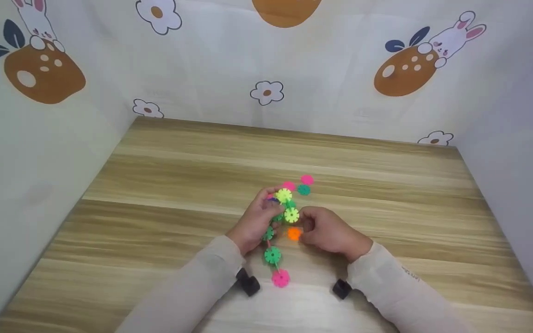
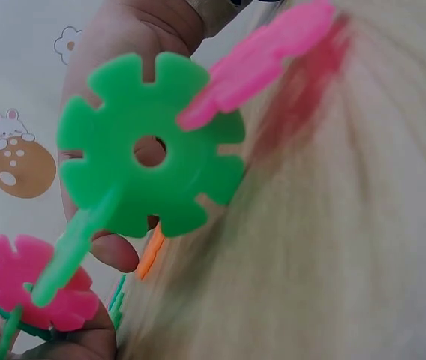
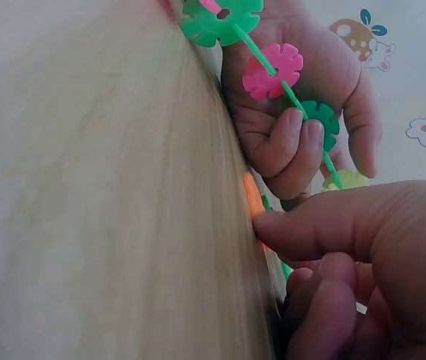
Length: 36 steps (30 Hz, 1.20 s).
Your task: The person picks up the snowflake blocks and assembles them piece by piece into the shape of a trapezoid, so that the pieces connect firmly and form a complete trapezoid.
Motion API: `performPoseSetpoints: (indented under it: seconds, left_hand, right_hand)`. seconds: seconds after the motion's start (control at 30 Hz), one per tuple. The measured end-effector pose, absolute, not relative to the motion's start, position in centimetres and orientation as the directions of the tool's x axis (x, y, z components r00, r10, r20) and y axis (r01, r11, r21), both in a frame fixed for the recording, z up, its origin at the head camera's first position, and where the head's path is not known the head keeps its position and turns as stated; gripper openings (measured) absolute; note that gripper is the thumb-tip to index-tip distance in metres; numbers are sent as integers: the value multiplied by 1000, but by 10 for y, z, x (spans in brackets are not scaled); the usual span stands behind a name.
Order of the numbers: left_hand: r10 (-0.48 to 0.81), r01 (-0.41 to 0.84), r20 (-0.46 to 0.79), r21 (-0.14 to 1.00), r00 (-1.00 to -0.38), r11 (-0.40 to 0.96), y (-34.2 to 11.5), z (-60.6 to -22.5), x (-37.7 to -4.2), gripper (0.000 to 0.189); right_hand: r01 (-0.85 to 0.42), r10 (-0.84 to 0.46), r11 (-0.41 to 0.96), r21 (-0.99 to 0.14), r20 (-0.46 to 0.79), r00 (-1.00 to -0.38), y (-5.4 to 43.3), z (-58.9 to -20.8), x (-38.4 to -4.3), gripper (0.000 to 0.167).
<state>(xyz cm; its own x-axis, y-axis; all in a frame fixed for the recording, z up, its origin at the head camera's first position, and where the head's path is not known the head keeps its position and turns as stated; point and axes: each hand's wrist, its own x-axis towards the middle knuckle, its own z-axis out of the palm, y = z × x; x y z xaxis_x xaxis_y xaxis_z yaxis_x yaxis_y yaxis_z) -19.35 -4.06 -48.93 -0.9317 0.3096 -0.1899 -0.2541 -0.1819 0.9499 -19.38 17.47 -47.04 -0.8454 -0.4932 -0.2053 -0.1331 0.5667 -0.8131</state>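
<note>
Fingers of the left hand [image 1: 253, 224] curl round a chain of notched discs [image 1: 272, 255]; those of the right hand [image 1: 330, 230] bend inward, touching an orange disc [image 1: 294, 234], whether pinching I cannot tell; beyond, a pink disc [image 1: 307, 179] and green disc [image 1: 304, 189] lie on the counter [image 1: 396, 194].

You have room right of your right hand [image 1: 329, 231]; leftward, the linked discs [image 1: 272, 255] and your left hand [image 1: 255, 222] seemingly bar passage.
</note>
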Motion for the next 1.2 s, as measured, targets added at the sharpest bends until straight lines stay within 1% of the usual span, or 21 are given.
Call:
performPoseSetpoints:
  seconds: [0.13,0.27,0.4,0.5,0.63,0.93,1.2]
  left_hand:
    - [309,-261,-193,944,-931,-199,-41,-489,-194,48]
    - [306,-272,-204,941,-930,-200,-41,-489,-195,49]
    - [300,-278,-214,942,-930,-189,-40,-489,-196,53]
    - [304,-262,-201,949,-931,-175,-40,-490,-196,58]
    - [307,-230,-175,961,-936,-153,-40,-491,-196,64]
    - [323,-242,-183,958,-929,-155,-41,-490,-195,69]
    - [322,-247,-190,958,-927,-145,-40,-489,-195,67]
  right_hand:
    - [-154,-494,585,-796,-199,-846,174,-469,-194,17]
    - [-181,-499,605,-775,-192,-845,174,-469,-194,21]
    - [-147,-480,595,-790,-203,-853,174,-470,-194,22]
    - [-79,-469,548,-833,-228,-853,174,-471,-194,22]
    - [8,-479,447,-895,-247,-843,175,-473,-195,20]
    - [72,-491,278,-958,-206,-847,176,-482,-198,17]
    - [115,-455,231,-966,-211,-865,174,-482,-198,16]
